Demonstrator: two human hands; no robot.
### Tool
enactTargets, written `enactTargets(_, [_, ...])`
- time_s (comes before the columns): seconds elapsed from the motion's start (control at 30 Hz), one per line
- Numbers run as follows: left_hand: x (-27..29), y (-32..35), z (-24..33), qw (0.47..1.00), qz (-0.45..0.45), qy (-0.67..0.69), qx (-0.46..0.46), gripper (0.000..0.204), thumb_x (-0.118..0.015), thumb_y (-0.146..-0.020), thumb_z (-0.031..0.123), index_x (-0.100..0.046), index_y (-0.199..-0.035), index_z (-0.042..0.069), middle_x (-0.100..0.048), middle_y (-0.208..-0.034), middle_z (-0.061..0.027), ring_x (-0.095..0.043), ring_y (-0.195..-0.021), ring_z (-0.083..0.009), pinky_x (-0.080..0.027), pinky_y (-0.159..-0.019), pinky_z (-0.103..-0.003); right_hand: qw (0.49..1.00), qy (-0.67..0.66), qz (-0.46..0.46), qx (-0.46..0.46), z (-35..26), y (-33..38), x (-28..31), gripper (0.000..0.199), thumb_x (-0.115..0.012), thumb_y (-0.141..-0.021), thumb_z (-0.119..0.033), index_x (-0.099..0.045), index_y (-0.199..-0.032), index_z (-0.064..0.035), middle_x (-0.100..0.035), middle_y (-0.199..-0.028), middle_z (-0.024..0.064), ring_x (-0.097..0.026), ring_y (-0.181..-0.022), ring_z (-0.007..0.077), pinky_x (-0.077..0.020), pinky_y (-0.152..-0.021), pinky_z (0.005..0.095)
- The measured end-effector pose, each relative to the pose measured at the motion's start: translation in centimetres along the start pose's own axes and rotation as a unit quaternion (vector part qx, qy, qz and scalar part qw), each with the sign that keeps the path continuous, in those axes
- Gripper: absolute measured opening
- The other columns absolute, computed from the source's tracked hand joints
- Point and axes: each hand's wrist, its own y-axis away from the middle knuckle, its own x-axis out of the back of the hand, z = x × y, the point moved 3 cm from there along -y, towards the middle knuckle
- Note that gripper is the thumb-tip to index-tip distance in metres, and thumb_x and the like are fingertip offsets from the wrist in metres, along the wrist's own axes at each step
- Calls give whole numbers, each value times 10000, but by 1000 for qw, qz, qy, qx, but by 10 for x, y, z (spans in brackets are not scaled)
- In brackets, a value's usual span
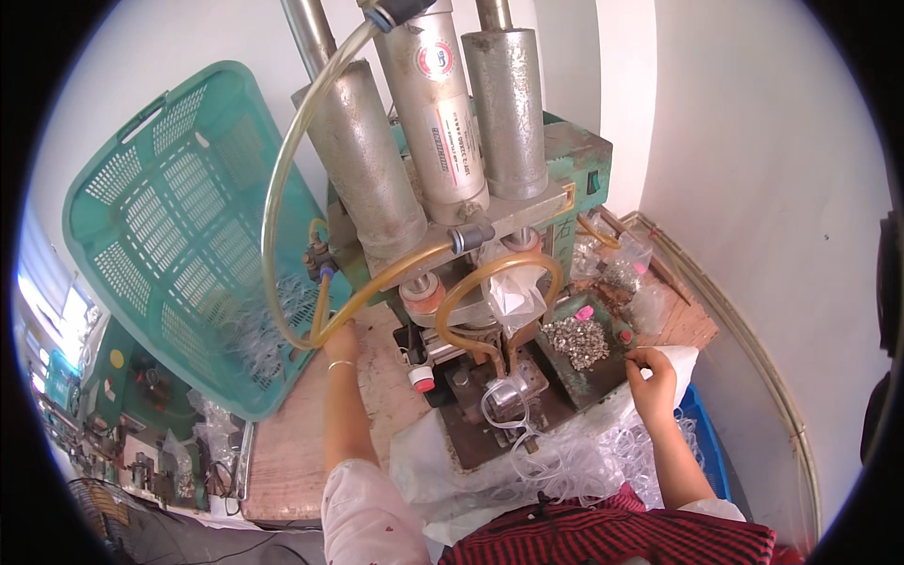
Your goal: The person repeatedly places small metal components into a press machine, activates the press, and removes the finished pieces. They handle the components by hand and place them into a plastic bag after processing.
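Fingertips of our right hand (652, 375) pinch the edge of the clear plastic bag (673, 356) just right of the tray of small metal pieces (576, 341), while our left hand (341, 343) reaches away toward the green basket (179, 226), its grip unclear.

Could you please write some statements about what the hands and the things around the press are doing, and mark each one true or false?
1. The left hand reaches toward the press, beside the green basket. True.
2. The right hand rests inside the basket. False: it is at the edge of the tray of small metal parts.
3. The basket lies flat. False: it stands tilted.
4. Clear plastic rings lie in front of the press. True.
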Motion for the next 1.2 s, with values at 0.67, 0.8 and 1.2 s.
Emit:
enactTargets(0.67, [57,175,36,996,-8,93,6,336,-633,-937,199,-608,-1254,91,-604,-1035,-205,-642,-888,-394,-530,-783,-471,912,-353,-207,-30,-121,10,-95,401,-728,-823,43,-592,-1196,-12,-636,-878,14,-596,-905,83,-466,-847,234])
enactTargets(0.8, [90,184,51,848,-2,497,185,260,-588,-994,214,-611,-1201,58,-621,-901,-101,-643,-845,-242,-511,-727,-384,852,-456,-245,-77,-135,7,-99,435,-709,-836,55,-565,-1242,-13,-630,-878,8,-600,-954,95,-468,-876,237])
enactTargets(1.2, [258,275,283,284,-453,845,9,462,-327,-1072,511,-442,-902,97,-669,-995,-279,-696,-922,-340,-595,-748,-427,865,-373,-328,-66,-145,-1,-59,513,-630,-872,37,-507,-1368,-13,-655,-1119,93,-603,-1097,150,-464,-969,295])
